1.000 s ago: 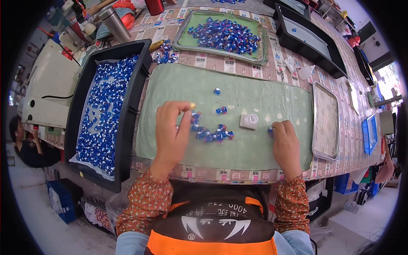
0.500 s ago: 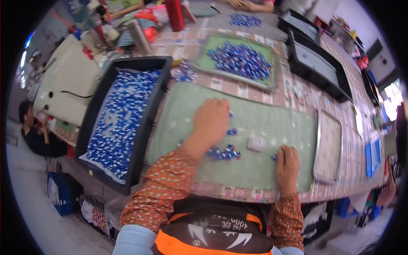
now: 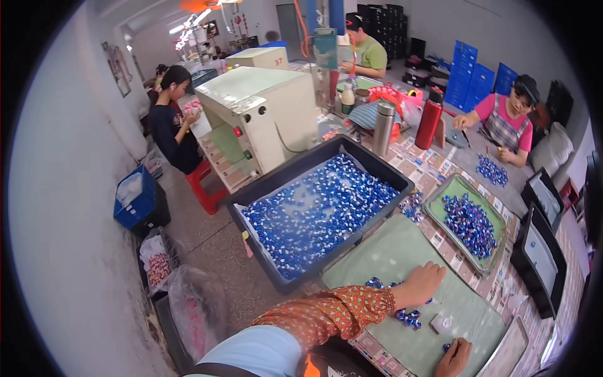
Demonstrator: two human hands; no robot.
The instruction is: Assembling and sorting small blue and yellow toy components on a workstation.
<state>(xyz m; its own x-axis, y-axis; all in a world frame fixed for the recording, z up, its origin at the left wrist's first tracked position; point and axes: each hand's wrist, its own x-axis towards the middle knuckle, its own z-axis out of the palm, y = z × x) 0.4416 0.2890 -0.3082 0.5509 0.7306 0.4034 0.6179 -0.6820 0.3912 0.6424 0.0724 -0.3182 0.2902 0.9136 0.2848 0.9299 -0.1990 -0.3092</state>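
My left hand [image 3: 422, 286] rests over the green mat [image 3: 377, 251] with its fingers curled down. Its fingertips are hidden, so what they hold, if anything, does not show. Shiny blue beads [image 3: 409, 318] lie in a loose cluster just below that wrist, and more blue beads [image 3: 375, 283] sit to its left. Beside the cluster is a small whitish block [image 3: 441, 323]. Near the mat's front edge, my right hand [image 3: 455, 359] is closed, with a blue bead [image 3: 446, 347] at its fingertips.
Left of the mat stands a large black tray [image 3: 257, 261] of blue beads. Beyond the mat is a green-lined tray [image 3: 433, 210] heaped with beads. Black trays [image 3: 534, 276] stand at right. Bottles [image 3: 429, 119] and a cream machine [image 3: 276, 113] are farther back. Co-workers [image 3: 509, 119] sit around.
The view has swung left and up, bringing the machine and co-workers into fuller sight. My left hand still hovers around the mat's beads; my right hand stays closed near the front edge.
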